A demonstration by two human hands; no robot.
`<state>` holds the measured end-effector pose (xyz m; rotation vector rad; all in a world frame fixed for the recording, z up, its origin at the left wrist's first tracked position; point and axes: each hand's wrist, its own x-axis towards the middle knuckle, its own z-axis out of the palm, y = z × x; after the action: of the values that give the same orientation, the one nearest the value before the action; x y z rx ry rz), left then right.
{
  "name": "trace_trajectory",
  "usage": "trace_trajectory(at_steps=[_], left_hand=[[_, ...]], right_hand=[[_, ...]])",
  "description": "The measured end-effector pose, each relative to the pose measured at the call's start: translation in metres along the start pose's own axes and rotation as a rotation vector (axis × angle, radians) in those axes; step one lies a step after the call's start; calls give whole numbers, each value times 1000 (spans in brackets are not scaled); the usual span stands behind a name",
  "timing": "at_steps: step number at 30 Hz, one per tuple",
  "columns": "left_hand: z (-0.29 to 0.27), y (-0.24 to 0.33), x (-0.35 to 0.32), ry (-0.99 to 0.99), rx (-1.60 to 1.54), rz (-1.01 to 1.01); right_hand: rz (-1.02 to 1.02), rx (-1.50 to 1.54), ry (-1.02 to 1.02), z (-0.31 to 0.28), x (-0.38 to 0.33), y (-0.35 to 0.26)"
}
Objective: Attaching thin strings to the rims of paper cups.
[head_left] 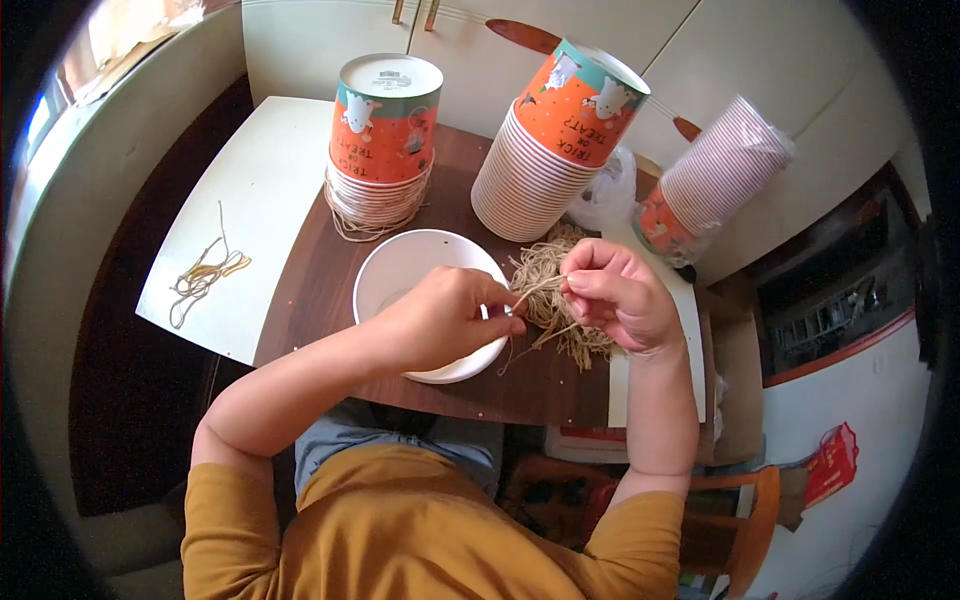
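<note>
A thin strand of beige twine (541, 288) runs between my two hands. My left hand (462, 315) pinches one part of it between thumb and fingers, above the near right rim of a white paper bucket (456, 370). To the right, my right hand (625, 295) has its fingers curled, holding the other part in a pinch. Below and between the hands lies a tangled heap of the same twine (575, 340), partly covered by my right hand. The bucket's mouth faces up, and my left hand and forearm hide part of it.
Upside-down orange and green paper buckets (385, 140) stand at the back left, twine around their lower rims. A taller stack (540, 165) leans beside them; a plastic-wrapped stack (715, 185) is farther right. Loose strands (205, 280) lie on the white left tabletop (225, 185).
</note>
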<state>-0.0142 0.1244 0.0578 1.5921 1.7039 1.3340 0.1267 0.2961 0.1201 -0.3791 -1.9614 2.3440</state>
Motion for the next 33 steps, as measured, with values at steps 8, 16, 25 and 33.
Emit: trace_trajectory(at_steps=[8, 16, 25, 33], left_hand=[[-27, 9, -17, -49, 160, -46], [-63, 43, -15, -132, 704, 142], [-86, 41, -4, -42, 633, 135], [-71, -88, 32, 80, 550, 5]], right_hand=[[-195, -1021, 158, 2, 2, 19], [7, -106, -207, 66, 25, 29], [-372, -718, 140, 72, 31, 9], [-245, -1101, 152, 20, 28, 39]])
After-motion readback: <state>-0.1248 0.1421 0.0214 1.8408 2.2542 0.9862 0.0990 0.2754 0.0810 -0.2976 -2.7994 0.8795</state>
